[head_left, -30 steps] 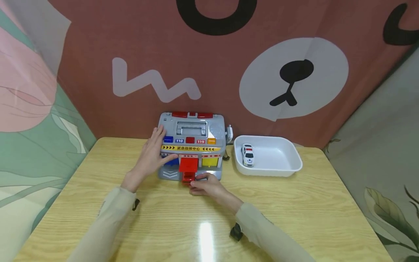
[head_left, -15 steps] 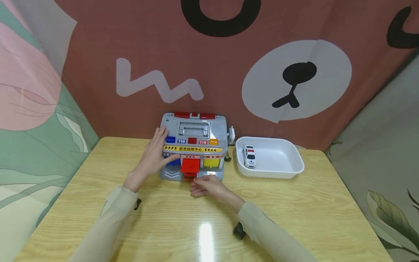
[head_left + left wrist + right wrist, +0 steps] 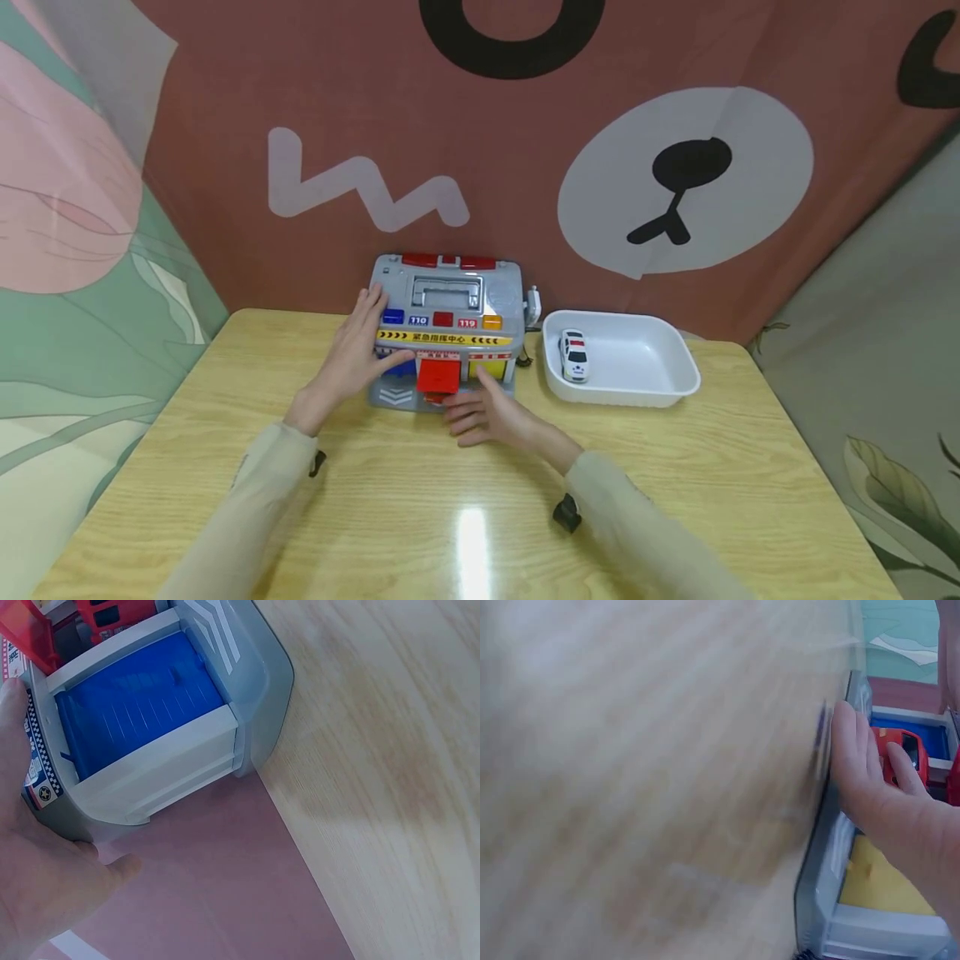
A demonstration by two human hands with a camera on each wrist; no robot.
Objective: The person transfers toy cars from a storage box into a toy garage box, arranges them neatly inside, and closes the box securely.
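Note:
A grey toy rescue station point(image 3: 504, 287) stands at the back of the wooden table, with blue, red and yellow garage doors. The red door point(image 3: 438, 377) is raised. Under it sits a red toy car point(image 3: 120, 616), partly inside the bay, its front hidden in the head view. My left hand point(image 3: 347, 354) rests on the station's left side, fingers stretched up along it and thumb across the front. Just before the red bay is my right hand point(image 3: 498, 415), fingers extended and thumb apart. In the right wrist view its fingers lie beside the red car, perhaps touching it.
To the station's right is a white plastic bin point(image 3: 645, 358) with a white toy police car point(image 3: 575, 357) at its left end. A small white part point(image 3: 532, 306) sticks out of the station's right side. A printed curtain point(image 3: 510, 167) hangs right behind the table.
The red car has gone back into the bay. My right hand has let go of it, spread its fingers and shifted slightly right. The left hand has stayed on the station.

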